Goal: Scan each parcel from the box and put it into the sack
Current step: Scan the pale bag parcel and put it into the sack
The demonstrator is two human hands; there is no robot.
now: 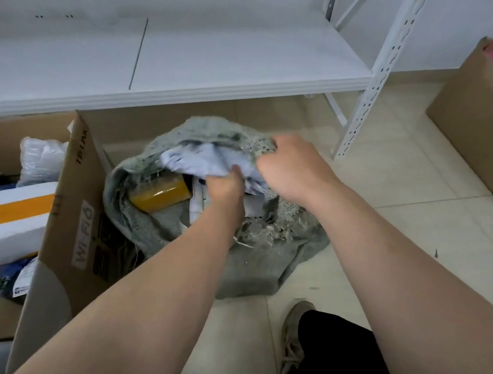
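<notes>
Shelving [192,65] in white metal, one unit, is seen behind the sack [254,268], which is slumped on the tiled floor with its mouth open. Two cardboard containers are counted. One box [80,213], printed with lettering, is stood touching the sack's left side, and a second carton [477,115] is set well apart to the sack's right. Inside the sack's mouth two parcels can be made out: a pale blue-grey soft parcel [199,157] at the top and a yellow-taped parcel [160,195] lower and to the left. White paper beside them cannot be identified. In the box left of the sack, one white parcel [11,220] banded with orange tape and one white plastic bag [40,158] are seen, with other items too hidden to count. Two hands are at the sack's mouth: the pale parcel is gripped by the left hand [225,193], fingers curled into it, while the sack's frayed right rim is clutched by the right hand [291,167]. One shoe [294,332] is planted just in front of the sack.
</notes>
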